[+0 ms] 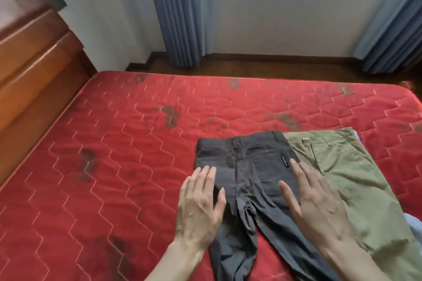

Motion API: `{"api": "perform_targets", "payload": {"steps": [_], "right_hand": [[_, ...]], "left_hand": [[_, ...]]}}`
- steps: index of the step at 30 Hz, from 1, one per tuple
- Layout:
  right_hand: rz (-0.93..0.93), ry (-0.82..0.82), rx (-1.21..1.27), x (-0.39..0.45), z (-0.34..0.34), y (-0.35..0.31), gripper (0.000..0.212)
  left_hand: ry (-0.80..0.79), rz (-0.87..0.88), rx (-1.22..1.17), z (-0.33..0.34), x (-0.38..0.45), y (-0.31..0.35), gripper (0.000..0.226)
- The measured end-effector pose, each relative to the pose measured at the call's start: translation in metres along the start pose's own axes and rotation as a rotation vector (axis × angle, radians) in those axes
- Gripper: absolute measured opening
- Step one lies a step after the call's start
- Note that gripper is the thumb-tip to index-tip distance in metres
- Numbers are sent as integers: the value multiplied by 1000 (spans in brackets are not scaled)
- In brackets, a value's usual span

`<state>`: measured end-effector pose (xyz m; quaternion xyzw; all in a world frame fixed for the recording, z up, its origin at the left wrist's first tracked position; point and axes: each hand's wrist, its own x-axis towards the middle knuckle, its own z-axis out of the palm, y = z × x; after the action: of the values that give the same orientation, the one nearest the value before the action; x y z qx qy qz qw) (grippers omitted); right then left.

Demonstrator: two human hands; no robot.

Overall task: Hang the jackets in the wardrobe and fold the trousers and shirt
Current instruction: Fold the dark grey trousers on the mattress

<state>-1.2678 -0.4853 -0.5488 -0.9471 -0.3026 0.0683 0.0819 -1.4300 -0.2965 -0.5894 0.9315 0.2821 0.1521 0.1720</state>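
On the red quilted mattress [114, 166], near its front right part, a pair of dark grey woven trousers [242, 166] lies flat, waistband away from the person, legs running toward the camera and out of frame. Its right edge overlaps a pair of olive green cotton trousers [347, 166] laid the same way. A sliver of pale blue cloth [414, 223] shows from under the olive pair; can't tell what garment it is.

Left hand [199, 207]: flat, fingers straight, resting on the left hip of the dark grey trousers, partly over the mattress edge of the fabric. Grips nothing. Right hand [317, 203]: flat, fingers spread, palm down on the right hip near the small black label [284, 160]. Also grips nothing. Looks like smoothing or pinning before a fold.

Handling judgement: thin, light, limp cloth, no stiffness except waistband and seams. Bunching already visible at the crotch. It will drag on the quilted surface rather than slide cleanly, and may pull the olive pair with it where they overlap.

Best hold: pinch the waistband at one hip plus that leg's outer seam, fold leg over leg, flatten the crotch, then fold lengthwise. No jackets, shirt or wardrobe identifiable in view.
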Motion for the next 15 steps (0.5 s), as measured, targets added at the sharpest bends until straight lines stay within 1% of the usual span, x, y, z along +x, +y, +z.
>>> {"api": "perform_targets", "payload": {"steps": [3,4,6,8,10,11,15], "right_hand": [[7,-7,-54,30,46,24,70],[6,-22,-78,40,60,32,71],[4,-34,-99,61,86,46,82],[3,-12,-124,83,112,56,85],[25,-18,-137,103,140,64,76],[46,-46,-121,113,155,69,72],[189,-183,109,141,201,81,68]], "left_hand": [[-37,-13,-2,50,25,-26,53],[-47,-19,-2,66,33,-34,53],[-45,-20,13,98,47,-51,53],[-24,-22,33,127,61,-67,54],[-43,-45,58,152,75,-83,57],[-68,-61,78,164,82,-89,58],[-190,-182,156,207,102,-112,62]]}}
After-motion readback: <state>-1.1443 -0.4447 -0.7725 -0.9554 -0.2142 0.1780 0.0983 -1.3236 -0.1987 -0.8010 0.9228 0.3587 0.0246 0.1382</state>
